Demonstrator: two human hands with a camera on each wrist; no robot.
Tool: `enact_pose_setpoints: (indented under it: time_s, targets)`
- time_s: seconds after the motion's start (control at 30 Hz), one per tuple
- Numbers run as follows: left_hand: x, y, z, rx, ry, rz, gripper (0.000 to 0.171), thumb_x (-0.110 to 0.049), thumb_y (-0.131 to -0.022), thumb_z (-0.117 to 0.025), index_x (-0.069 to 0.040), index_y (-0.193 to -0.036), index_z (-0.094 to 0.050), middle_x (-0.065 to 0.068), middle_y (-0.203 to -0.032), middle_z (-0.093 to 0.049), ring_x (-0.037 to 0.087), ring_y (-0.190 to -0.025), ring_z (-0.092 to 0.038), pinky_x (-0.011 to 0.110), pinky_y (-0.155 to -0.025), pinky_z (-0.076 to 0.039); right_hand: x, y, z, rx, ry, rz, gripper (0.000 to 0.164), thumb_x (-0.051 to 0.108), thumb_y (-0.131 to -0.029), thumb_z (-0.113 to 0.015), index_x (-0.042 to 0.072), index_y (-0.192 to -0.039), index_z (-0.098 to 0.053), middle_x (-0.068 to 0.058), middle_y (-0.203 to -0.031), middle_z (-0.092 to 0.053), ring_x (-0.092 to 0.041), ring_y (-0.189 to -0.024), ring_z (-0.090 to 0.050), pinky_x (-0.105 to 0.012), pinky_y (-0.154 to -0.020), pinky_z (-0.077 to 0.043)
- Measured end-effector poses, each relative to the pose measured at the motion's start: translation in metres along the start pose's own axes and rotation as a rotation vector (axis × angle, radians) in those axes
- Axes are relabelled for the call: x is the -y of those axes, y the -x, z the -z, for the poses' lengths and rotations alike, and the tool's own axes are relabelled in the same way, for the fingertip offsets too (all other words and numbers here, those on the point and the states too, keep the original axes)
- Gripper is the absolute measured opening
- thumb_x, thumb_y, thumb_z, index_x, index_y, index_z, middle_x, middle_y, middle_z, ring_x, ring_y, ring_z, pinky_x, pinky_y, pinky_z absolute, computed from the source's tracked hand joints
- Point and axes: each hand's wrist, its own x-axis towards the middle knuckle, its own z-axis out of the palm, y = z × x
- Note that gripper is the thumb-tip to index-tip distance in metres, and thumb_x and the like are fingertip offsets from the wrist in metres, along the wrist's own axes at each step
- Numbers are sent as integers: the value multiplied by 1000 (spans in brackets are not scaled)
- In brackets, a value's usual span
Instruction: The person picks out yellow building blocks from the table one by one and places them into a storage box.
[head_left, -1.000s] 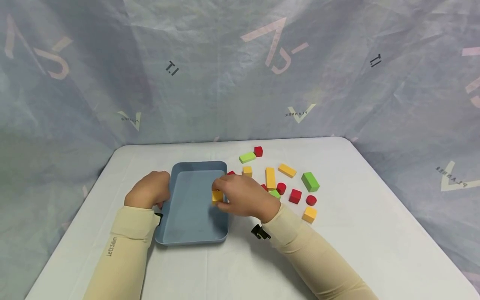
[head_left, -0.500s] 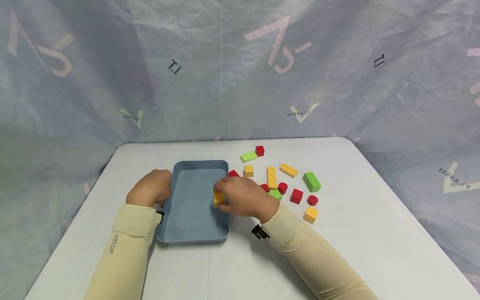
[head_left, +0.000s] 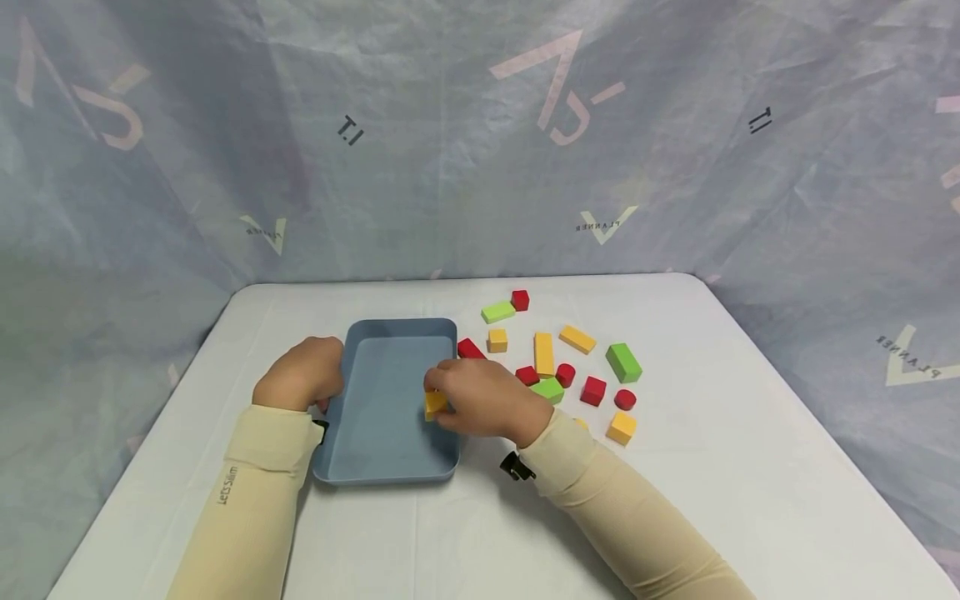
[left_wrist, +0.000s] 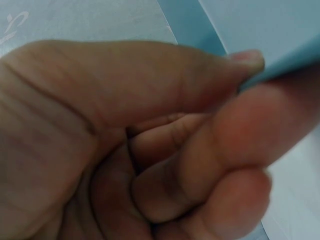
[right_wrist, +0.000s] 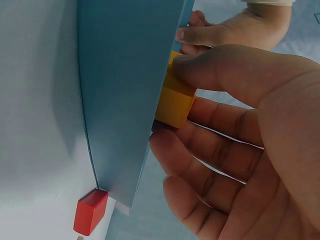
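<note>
A shallow blue-grey tray (head_left: 382, 392) lies on the white table. My left hand (head_left: 300, 375) grips its left rim; the left wrist view shows thumb and curled fingers pinching the tray wall (left_wrist: 285, 62). At the opposite side my right hand (head_left: 487, 396) holds a yellow block (head_left: 435, 406) just inside the right wall. From the right wrist, the thumb presses on the yellow block (right_wrist: 175, 102) and the fingers curl behind it, with the tray's outer wall in front. Whether the block touches the tray floor I cannot tell.
Right of the tray lie several loose blocks: a red block (head_left: 470, 349) close to its wall, a yellow cube (head_left: 497, 340), a long yellow block (head_left: 543, 355), a green block (head_left: 624, 362) and a red cylinder (head_left: 625, 400). A patterned grey cloth (head_left: 420, 167) hangs behind.
My right hand has shifted slightly nearer and lower with the yellow block, uncovering more of the red block beside the tray. The left hand keeps its grip on the rim.
</note>
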Motion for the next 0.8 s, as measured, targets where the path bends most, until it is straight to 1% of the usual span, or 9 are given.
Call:
enact_pose_setpoints:
  time_s: [0.3, 0.53, 0.8]
  targets:
    - [0, 0, -1, 7, 11, 8, 24, 17, -78, -52, 4, -75, -71, 8, -52, -65, 21, -46, -58, 28, -43, -42, 2, 1, -2, 11, 0, -2, 32, 30, -88, -81, 18, -115, -71, 7, -100, -69, -5, -85, -60, -21, -76, -55]
    - [1, -1, -1, 19, 7, 0, 25, 15, -82, -51, 3, -73, -71, 7, -51, -65, 20, -45, -57, 28, -43, -41, 3, 0, -5, 32, -1, -7, 30, 29, -87, -82, 18, -113, -72, 7, -97, -68, -5, -83, -59, -21, -74, -55]
    - [1, -2, 0, 5, 18, -1, 26, 15, -82, -52, 3, -71, -71, 7, -51, -65, 20, -44, -58, 27, -42, -41, 4, -1, -4, 35, 19, -8, 29, 31, -87, -83, 18, -111, -72, 7, -93, -67, -6, -81, -59, -21, -71, -54]
